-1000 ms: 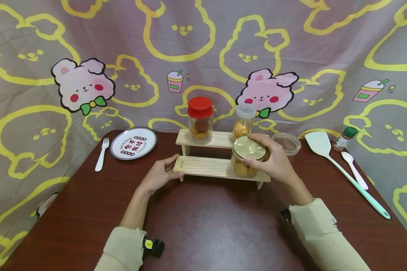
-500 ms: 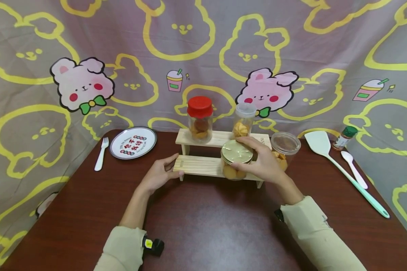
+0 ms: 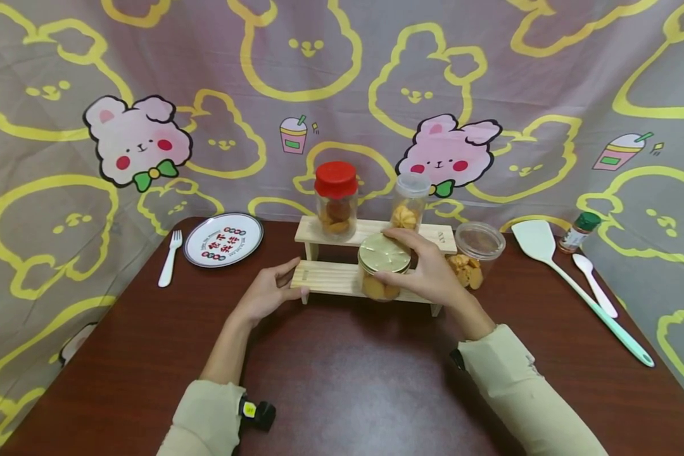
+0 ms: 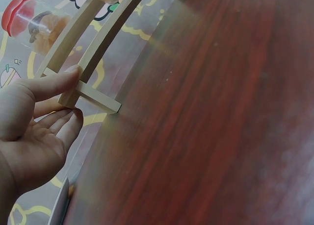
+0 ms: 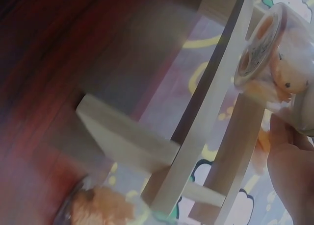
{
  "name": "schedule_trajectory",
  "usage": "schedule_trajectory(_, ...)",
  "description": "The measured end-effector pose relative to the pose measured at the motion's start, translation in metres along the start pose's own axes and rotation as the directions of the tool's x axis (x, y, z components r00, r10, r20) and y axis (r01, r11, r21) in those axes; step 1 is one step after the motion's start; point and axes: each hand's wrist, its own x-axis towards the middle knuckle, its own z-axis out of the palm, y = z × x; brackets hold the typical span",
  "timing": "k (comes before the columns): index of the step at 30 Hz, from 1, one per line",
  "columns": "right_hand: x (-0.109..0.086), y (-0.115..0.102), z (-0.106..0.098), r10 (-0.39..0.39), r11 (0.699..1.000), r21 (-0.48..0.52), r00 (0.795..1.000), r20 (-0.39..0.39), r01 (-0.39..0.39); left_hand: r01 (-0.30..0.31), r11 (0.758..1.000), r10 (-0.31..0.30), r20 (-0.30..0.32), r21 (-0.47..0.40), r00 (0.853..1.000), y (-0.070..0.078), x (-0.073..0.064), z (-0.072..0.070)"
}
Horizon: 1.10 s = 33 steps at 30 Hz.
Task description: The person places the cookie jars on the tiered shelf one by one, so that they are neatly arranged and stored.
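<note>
My right hand (image 3: 433, 269) grips a clear jar (image 3: 380, 269) with a gold lid and round cookies inside, at the middle of the lower tier of a two-step wooden shelf rack (image 3: 330, 278). The right wrist view shows the base of this jar (image 5: 262, 48) beside the plank; whether it touches the wood I cannot tell. At the rack's left end, my left hand (image 3: 268, 294) pinches the lower plank between thumb and fingers, as the left wrist view of the hand (image 4: 41, 119) shows. A red-lidded jar (image 3: 336, 206) and a slim clear-lidded jar (image 3: 408, 209) stand on the upper tier.
Right of the rack stands a clear-lidded tub of cookies (image 3: 474, 256). Farther right lie a turner (image 3: 581, 288), a white spoon (image 3: 595, 285) and a green-capped bottle (image 3: 579, 233). A printed plate (image 3: 223, 240) and white fork (image 3: 171, 259) lie left, near the patterned cloth (image 3: 342, 95).
My right hand has slid the gold-lidded jar leftward, from the lower tier's right end to its middle. The tub of cookies behind has come into view. My left hand stays put.
</note>
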Motion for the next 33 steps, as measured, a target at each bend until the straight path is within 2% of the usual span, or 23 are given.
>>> schedule_trajectory(15,0.014,-0.003,0.019,-0.001,0.999,0.046,0.999,0.038,0.0,-0.01,1.0,0.01,0.001,0.006,1.0,0.0,0.0,0.0)
schedule_trajectory(28,0.022,-0.008,0.033,-0.016,0.998,0.06,0.999,0.039,0.014,-0.021,1.0,0.021,0.0,-0.004,1.0,0.002,-0.001,0.0)
schedule_trajectory(33,0.026,-0.01,0.041,-0.044,0.997,0.059,0.998,0.043,0.041,-0.017,1.0,0.017,-0.004,0.005,1.0,0.003,-0.002,0.001)
